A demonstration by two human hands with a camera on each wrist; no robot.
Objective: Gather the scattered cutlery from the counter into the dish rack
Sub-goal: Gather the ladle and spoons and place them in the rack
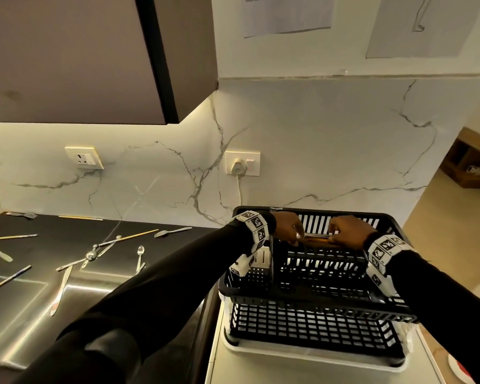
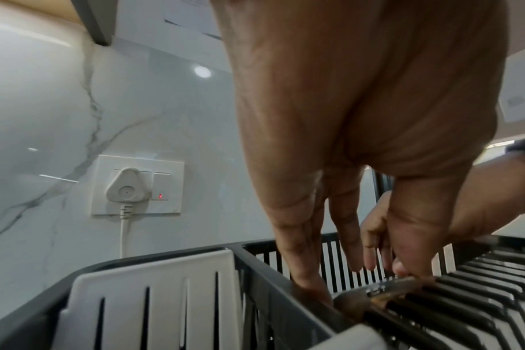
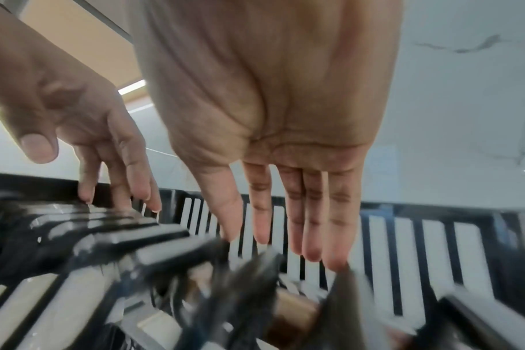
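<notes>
Held above the dish rack (image 1: pixel 316 304), fingers straight and pointing down: left hand (image 1: pixel 287 227) touching the cutlery bundle (image 1: pixel 316 240) under it, right hand (image 1: pixel 347 231) relaxed, just beside.

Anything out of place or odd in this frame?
The cutlery bundle lies flat across the dish rack plate slots, not in the white holder; crossed pieces litter the counter.

wall cabinet (image 1: pixel 81 59): overhead, left | marble backsplash (image 1: pixel 330 151): grey-veined | socket (image 1: pixel 84 157): left, under cabinet | second socket (image 1: pixel 254 163): white plug (image 1: pixel 239 167) in, cord (image 1: pixel 239 191) hanging down | paper sheets (image 1: pixel 287 13): two, high on wall | wooden shelf (image 1: pixel 471 159): far right
</notes>
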